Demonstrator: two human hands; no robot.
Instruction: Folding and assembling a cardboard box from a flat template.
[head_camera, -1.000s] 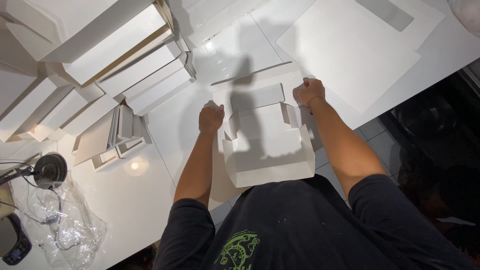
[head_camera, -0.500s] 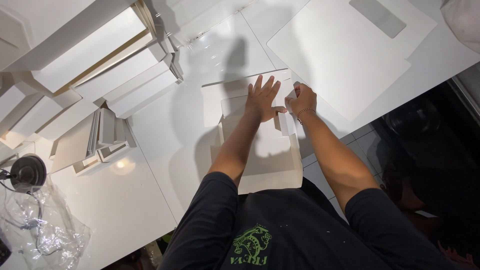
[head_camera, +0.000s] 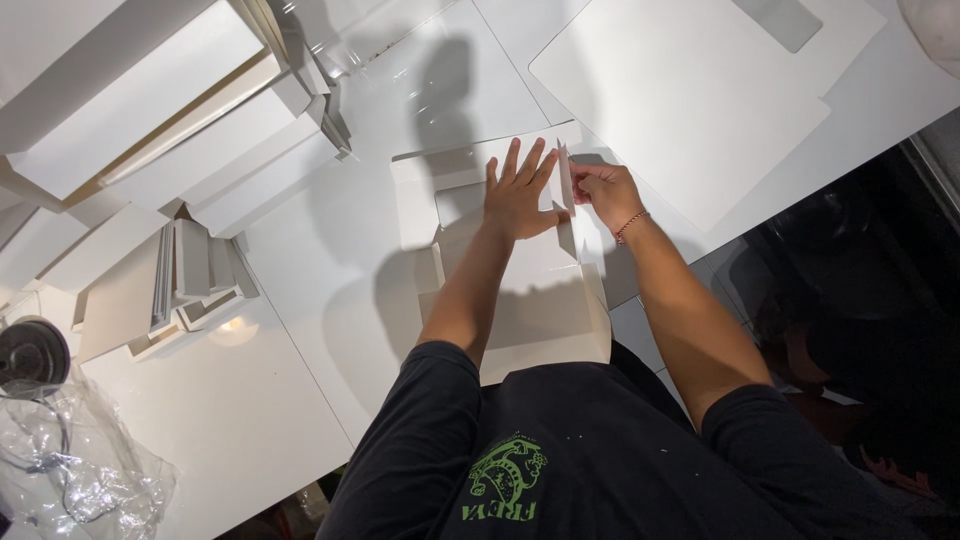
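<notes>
A flat white cardboard box blank (head_camera: 540, 310) lies on the white table (head_camera: 300, 270) in front of me, partly folded, its near end over the table edge. My left hand (head_camera: 520, 190) lies flat on the far panel with fingers spread. My right hand (head_camera: 603, 187) pinches the right side flap (head_camera: 566, 178) and holds it upright beside the left hand's fingers. A thin bracelet sits on my right wrist.
Several folded white boxes (head_camera: 180, 120) are stacked at the far left. A large flat white sheet (head_camera: 690, 100) lies at the far right. Crumpled clear plastic (head_camera: 70, 470) and a round dark object (head_camera: 30, 350) sit at the near left. Dark floor lies past the table's right edge.
My left hand moved from the box's left edge to press flat on the far panel. My right hand lifted the right side flap from lying flat to standing upright.
</notes>
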